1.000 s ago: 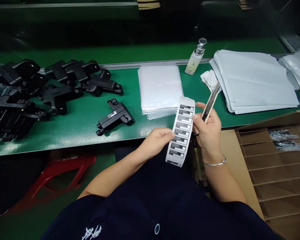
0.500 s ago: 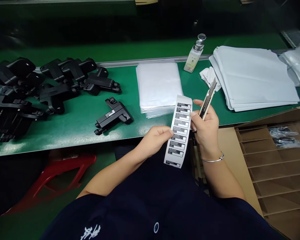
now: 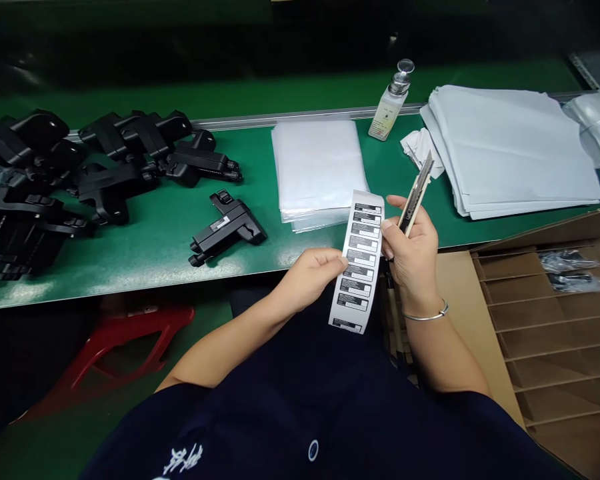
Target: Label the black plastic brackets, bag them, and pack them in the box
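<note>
A white strip of black-and-white labels [image 3: 363, 257] hangs in front of me at the bench edge. My left hand [image 3: 315, 277] pinches its left side between thumb and fingers. My right hand [image 3: 413, 250] is closed around a utility knife [image 3: 416, 197], blade out and pointing up, and its thumb touches the strip's right edge. Beyond the strip lies a stack of clear plastic bags [image 3: 320, 167]. To the left, a black plastic bracket-like part [image 3: 227, 227] with a small pale label rests alone on the bench.
More black parts [image 3: 150, 143] are piled at the left of the green bench [image 3: 145, 257]. A pump bottle [image 3: 389, 107], a crumpled white tissue [image 3: 420, 150] and white sheets [image 3: 517, 150] stand or lie at the right. Below are a divided cardboard box [image 3: 545, 340] and a red stool [image 3: 115, 353].
The view has shifted very slightly. Both hands keep their hold on the label strip and the knife, with hardly any movement.
</note>
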The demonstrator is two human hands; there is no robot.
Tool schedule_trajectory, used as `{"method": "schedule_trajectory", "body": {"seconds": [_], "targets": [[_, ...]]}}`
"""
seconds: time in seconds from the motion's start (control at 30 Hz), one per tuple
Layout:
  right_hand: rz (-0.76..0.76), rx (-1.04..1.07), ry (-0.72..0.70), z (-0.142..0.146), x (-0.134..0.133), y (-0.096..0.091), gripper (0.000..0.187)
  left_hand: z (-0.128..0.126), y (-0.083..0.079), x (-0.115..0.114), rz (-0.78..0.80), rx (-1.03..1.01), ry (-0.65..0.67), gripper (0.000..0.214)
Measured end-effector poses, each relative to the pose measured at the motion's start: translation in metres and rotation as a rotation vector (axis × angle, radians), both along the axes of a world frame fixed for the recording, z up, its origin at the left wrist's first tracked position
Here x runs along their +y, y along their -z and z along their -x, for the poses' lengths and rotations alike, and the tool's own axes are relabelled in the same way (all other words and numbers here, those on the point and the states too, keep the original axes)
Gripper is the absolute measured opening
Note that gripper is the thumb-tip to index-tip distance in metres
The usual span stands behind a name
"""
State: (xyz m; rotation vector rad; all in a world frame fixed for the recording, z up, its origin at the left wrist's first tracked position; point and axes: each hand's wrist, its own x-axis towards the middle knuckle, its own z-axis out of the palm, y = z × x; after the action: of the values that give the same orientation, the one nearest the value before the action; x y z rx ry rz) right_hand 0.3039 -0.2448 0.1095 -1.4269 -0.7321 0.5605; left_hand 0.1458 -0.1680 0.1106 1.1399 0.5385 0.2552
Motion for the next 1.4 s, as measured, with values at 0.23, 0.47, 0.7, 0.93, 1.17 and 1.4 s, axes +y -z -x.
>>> {"method": "schedule_trajectory", "body": {"seconds": [0.23, 0.47, 0.7, 0.93, 1.17, 1.4], "targets": [[0.019, -0.03, -0.009, -0.001, -0.001, 0.003, 0.035, 0.001, 0.001, 0.0, 0.006, -0.021, 0.002, 0.03], [0.011, 0.0, 0.012, 0.001, 0.0, 0.002, 0.033, 0.0, 0.004, 0.0, 0.018, -0.043, -0.001, 0.03], [-0.006, -0.017, 0.0, 0.003, -0.001, 0.002, 0.032, 0.005, 0.003, 0.0, -0.073, -0.01, 0.017, 0.04], [-0.064, -0.083, 0.013, 0.006, -0.008, -0.004, 0.034, 0.01, 0.003, -0.002, -0.156, 0.041, 0.054, 0.046], [-0.079, -0.076, 0.017, 0.006, -0.009, -0.004, 0.035, 0.008, 0.002, -0.001, -0.165, 0.019, 0.06, 0.045], [-0.058, -0.071, 0.02, 0.006, -0.008, -0.003, 0.034, 0.008, -0.002, -0.002, -0.138, 0.036, 0.061, 0.044]]}}
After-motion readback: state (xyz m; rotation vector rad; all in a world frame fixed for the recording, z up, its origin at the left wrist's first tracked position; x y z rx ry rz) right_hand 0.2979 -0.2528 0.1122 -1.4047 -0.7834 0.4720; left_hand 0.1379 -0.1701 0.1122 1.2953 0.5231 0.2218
